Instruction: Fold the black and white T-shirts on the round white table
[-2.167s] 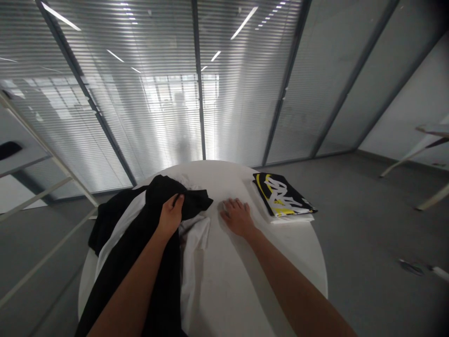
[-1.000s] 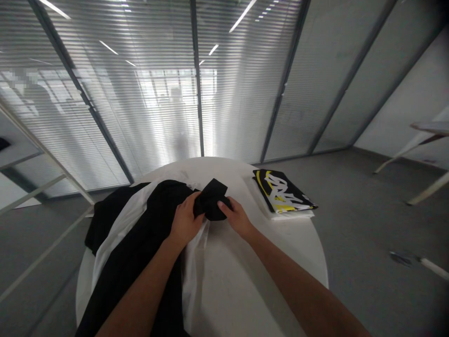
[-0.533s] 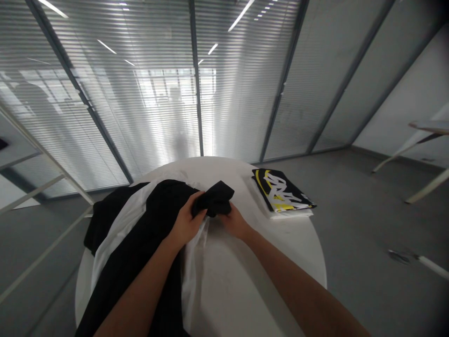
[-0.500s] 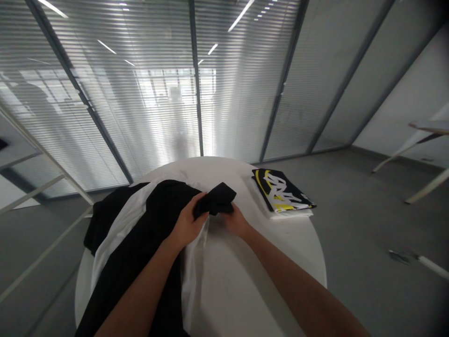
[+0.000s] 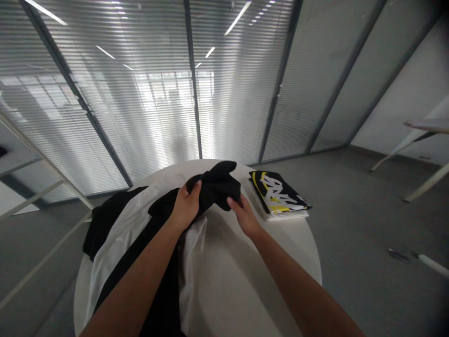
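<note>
A black garment [image 5: 213,185] is bunched up above the middle of a round white table [image 5: 245,262]. My left hand [image 5: 185,206] is closed round its left part. My right hand [image 5: 242,213] grips its right edge from below, thumb on the cloth. The rest of the black cloth trails down along my left forearm. A white garment [image 5: 191,243] lies under it, spread over the table's left half.
A folded black garment with yellow and white print [image 5: 277,192] lies on a white folded piece at the table's right rim. More black cloth [image 5: 105,220] hangs off the left rim. Glass walls with blinds stand behind; a white frame [image 5: 42,187] is at left.
My right hand went from lying flat on the table to gripping the black garment. Both hands have lifted the bunched cloth higher and farther from me.
</note>
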Available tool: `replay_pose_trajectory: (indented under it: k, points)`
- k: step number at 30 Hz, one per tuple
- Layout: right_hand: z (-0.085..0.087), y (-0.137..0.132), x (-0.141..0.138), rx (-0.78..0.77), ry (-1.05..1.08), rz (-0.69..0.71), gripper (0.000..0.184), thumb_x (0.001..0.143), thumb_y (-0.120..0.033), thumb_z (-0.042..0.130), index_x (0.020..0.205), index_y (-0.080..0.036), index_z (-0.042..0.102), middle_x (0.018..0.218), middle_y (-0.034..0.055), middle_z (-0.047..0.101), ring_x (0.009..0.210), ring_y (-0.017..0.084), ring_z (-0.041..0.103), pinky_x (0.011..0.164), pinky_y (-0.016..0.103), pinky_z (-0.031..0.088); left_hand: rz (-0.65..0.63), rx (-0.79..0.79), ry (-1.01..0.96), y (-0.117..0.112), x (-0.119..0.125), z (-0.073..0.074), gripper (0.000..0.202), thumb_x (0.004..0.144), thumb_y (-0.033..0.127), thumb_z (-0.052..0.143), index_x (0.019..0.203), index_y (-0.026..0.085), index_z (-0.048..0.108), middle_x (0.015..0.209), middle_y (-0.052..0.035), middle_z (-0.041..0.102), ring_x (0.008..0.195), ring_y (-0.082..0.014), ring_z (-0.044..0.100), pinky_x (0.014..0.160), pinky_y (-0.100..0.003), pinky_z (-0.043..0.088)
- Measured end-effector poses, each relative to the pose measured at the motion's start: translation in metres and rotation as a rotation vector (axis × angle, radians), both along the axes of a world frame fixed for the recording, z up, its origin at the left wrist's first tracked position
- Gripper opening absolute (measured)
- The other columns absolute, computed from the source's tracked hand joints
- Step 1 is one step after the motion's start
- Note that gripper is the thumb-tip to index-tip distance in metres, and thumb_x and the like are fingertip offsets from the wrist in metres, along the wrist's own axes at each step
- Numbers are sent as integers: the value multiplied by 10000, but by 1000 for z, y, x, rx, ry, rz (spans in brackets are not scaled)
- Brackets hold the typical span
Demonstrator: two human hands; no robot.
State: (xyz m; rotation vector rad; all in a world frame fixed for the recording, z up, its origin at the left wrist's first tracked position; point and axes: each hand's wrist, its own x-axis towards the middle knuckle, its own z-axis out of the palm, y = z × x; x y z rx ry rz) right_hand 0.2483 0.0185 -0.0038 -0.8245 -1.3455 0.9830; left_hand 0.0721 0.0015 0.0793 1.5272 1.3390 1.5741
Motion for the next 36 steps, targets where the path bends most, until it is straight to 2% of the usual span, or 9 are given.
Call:
replay_pose_trajectory:
  k: [3,6,11,15,18,21,24,29,36]
  points:
    - [-10,7,4,26,-64,-3,557,769,-431,709,1251,-203,547,1272,93,600,1186,273,536,1032,445,401,-30,-7,-196,25,17,33,420,850,501,586,1028,135,689,992,-85,733,1031,-262,657,945,-394,497]
    - [-23,18,7,-45,-136,-11,580,782,-441,682,1296,-225,524,1324,101,571,1210,287,528,1014,491,416,-139,-38,-339,45,35,68,437,827,497,626,1028,112,666,967,-101,731,1004,-263,672,922,-418,518]
    - [-36,29,12,-169,-195,-38,672,766,-466,678,1366,-237,477,1388,142,515,1303,295,461,1012,500,423,-330,-60,-471,57,51,128,439,842,479,628,1055,95,641,1053,-104,709,1055,-272,658,930,-423,535]
    - [-31,28,13,-152,-127,11,692,775,-465,687,1392,-251,458,1433,122,481,1352,276,407,1050,476,393,-367,15,-423,53,45,172,467,986,409,370,1126,46,630,1071,-67,685,1142,-266,608,931,-431,511]
    - [-23,23,13,-88,-64,73,548,780,-466,697,1263,-229,593,1311,83,600,1271,287,496,1068,484,373,-515,83,-375,52,25,189,571,1018,419,207,1285,39,540,1132,-57,666,1170,-246,581,940,-460,480]
    - [-20,23,12,-73,-6,92,435,765,-448,717,1128,-210,686,1168,65,684,1182,301,566,1058,491,384,-551,153,-397,56,-5,186,565,1027,400,176,1389,46,427,1208,-57,650,1168,-217,570,976,-454,451]
    - [-21,28,13,-55,74,80,413,795,-432,677,1156,-231,683,1227,44,659,1204,285,553,1071,485,376,-438,158,-392,60,-44,170,556,1029,389,182,1419,44,378,1279,-52,625,1175,-211,550,1014,-450,419]
    - [-14,32,31,-82,187,-99,377,823,-456,609,1083,-196,693,1117,60,695,1114,262,592,992,430,440,-265,124,-546,65,-111,128,501,1018,376,268,1361,70,468,1287,-50,632,1197,-195,545,1090,-437,366]
    - [28,13,52,60,-1,-300,290,832,-484,620,849,-195,628,809,-8,635,782,166,560,750,287,447,-113,-45,-895,47,-168,69,422,974,331,351,1238,75,559,1028,-104,734,1084,-238,641,1073,-520,392]
